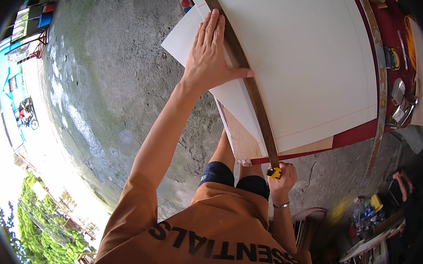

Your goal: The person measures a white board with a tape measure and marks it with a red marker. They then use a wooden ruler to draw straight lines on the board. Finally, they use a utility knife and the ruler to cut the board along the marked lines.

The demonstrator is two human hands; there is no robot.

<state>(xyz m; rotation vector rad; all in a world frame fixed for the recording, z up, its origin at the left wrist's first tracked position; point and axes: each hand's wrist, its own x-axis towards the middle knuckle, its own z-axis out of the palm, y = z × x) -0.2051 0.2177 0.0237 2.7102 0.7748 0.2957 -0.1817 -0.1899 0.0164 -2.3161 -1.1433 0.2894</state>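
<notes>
A long dark wooden strip (258,102) lies across a large white sheet (314,65) with thin red lines near its edges. My left hand (207,58) lies flat, its fingers stretched along the strip's left side and the thumb resting across it. At the strip's near end, my right hand (282,180) is closed around a small yellow-and-black tool (274,173), whose exact kind I cannot make out. Left of the strip, white sheet material (179,37) sticks out past the table. Pale wood board (243,134) shows below the sheets.
The table has a red top (354,137). On its right side are a rusty metal strip (382,95), a black-and-yellow round item (393,59) and shiny metal pieces (403,108). Cluttered boards and tools (367,226) stand at lower right. Concrete floor (118,66) spreads to the left.
</notes>
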